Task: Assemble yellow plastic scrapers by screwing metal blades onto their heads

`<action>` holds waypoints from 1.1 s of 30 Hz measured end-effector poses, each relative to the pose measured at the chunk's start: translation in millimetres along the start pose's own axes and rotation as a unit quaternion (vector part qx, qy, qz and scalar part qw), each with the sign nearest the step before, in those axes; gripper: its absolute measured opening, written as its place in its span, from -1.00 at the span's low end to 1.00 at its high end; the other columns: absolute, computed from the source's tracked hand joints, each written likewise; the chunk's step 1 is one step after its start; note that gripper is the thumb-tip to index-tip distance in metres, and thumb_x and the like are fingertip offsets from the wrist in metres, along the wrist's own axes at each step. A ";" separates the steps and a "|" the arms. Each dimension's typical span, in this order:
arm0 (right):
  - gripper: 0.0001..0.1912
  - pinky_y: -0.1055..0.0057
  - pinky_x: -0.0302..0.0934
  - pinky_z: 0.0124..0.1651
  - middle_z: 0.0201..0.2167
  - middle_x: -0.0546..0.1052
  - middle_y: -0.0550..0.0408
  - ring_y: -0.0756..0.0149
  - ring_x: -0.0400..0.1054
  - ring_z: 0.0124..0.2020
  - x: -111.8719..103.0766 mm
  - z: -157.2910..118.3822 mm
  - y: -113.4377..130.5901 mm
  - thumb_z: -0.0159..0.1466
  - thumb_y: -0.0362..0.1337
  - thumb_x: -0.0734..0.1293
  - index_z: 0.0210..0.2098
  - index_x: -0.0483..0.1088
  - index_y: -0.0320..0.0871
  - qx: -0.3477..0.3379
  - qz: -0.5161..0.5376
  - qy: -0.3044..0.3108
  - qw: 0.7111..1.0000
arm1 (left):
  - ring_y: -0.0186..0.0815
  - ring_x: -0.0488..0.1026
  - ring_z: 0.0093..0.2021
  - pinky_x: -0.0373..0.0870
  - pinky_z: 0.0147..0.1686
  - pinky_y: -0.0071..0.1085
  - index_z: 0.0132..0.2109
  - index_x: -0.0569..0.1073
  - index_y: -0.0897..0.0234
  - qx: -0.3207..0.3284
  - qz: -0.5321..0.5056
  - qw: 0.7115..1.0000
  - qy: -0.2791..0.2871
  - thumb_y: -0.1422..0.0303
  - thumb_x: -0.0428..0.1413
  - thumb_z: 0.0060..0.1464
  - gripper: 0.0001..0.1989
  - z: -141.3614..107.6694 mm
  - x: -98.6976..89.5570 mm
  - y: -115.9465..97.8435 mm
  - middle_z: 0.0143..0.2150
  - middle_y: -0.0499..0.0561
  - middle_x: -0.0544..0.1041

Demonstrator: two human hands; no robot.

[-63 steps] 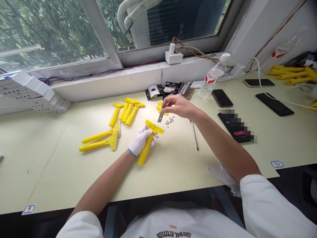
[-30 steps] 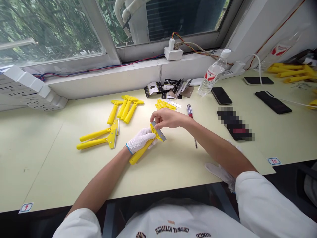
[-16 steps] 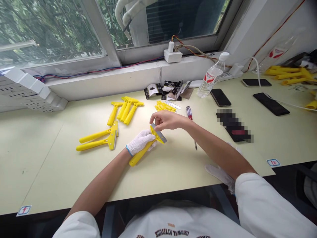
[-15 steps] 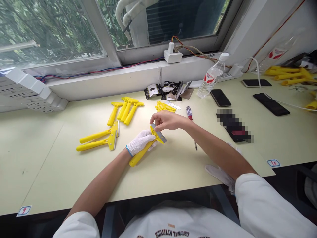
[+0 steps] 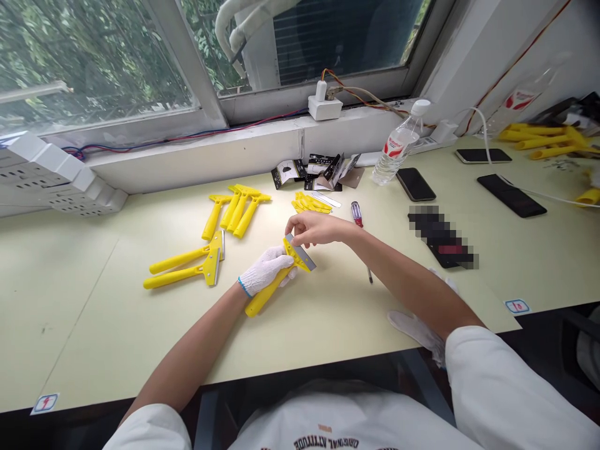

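My left hand [image 5: 265, 270], in a white knit glove with a blue cuff, grips the handle of a yellow plastic scraper [image 5: 269, 300]. The scraper's wide head points up and to the right. A steel blade [image 5: 300, 251] lies along that head. My bare right hand [image 5: 314, 228] is directly above it, with fingers pinching the blade's near end and partly hiding it. Two assembled yellow scrapers [image 5: 180, 267] lie just to the left. A loose white glove [image 5: 415, 330] rests at the table's front edge under my right forearm.
Three bladeless yellow scrapers [image 5: 237, 212] and small yellow parts [image 5: 307, 202] lie ahead, near packaging cards [image 5: 312, 175]. A red-handled screwdriver [image 5: 359, 240] lies right of my hand. Farther right are a water bottle [image 5: 398, 147], phones [image 5: 415, 184], and a pile of yellow handles [image 5: 544, 140].
My right hand has moved from over the small parts to the scraper head, and the blade has gone from its fingers onto the head. The handle has swung to lower left. The last frames barely differ.
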State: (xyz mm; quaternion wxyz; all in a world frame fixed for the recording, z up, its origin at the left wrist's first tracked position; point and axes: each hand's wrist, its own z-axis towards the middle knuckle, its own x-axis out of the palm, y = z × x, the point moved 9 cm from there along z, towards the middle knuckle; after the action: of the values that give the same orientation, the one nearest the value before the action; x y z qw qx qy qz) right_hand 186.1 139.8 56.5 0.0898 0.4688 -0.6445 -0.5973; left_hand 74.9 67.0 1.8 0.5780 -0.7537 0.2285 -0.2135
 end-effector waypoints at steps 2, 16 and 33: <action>-0.79 0.41 0.30 -0.42 -0.24 0.64 0.06 0.28 0.54 -0.34 -15.0 -2.2 -3.8 0.32 -0.23 0.42 -0.06 0.51 -0.09 0.009 -0.001 -0.037 0.999 | -0.37 0.40 -0.58 0.29 -0.53 -0.41 -0.20 0.50 0.31 -0.003 -0.005 1.000 0.003 0.16 0.16 0.23 -0.73 -0.1 -0.2 1.6 -0.40 0.04 0.56; -0.70 0.20 0.32 0.05 0.12 0.63 -0.21 -0.03 0.48 0.13 -105.5 -11.8 -62.7 0.45 -0.23 0.38 0.12 0.59 -0.17 0.165 -0.299 -0.313 0.886 | -0.41 0.39 -0.59 0.35 -0.51 -0.40 -0.15 0.45 0.30 -0.003 -0.019 1.000 -0.009 0.23 0.12 0.26 -0.80 -0.6 -0.1 -0.3 -0.35 -0.01 0.55; -0.77 0.27 0.29 -0.07 -0.08 0.67 -0.27 0.03 0.53 -0.07 -95.1 3.1 -76.2 0.41 -0.32 0.30 -0.18 0.62 -0.24 0.143 -0.320 -0.332 0.876 | -0.37 0.43 -0.58 0.36 -0.54 -0.41 -0.16 0.47 0.30 -0.012 -0.042 0.999 -0.002 0.20 0.17 0.24 -0.77 1.0 -2.1 4.8 -0.37 0.02 0.55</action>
State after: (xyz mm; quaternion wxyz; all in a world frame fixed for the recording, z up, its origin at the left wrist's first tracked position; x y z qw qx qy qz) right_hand 273.7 221.3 32.8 -0.3934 0.4311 -0.5297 -0.6155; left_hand 73.3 67.9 -3.2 0.5600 -0.7701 0.1974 -0.2333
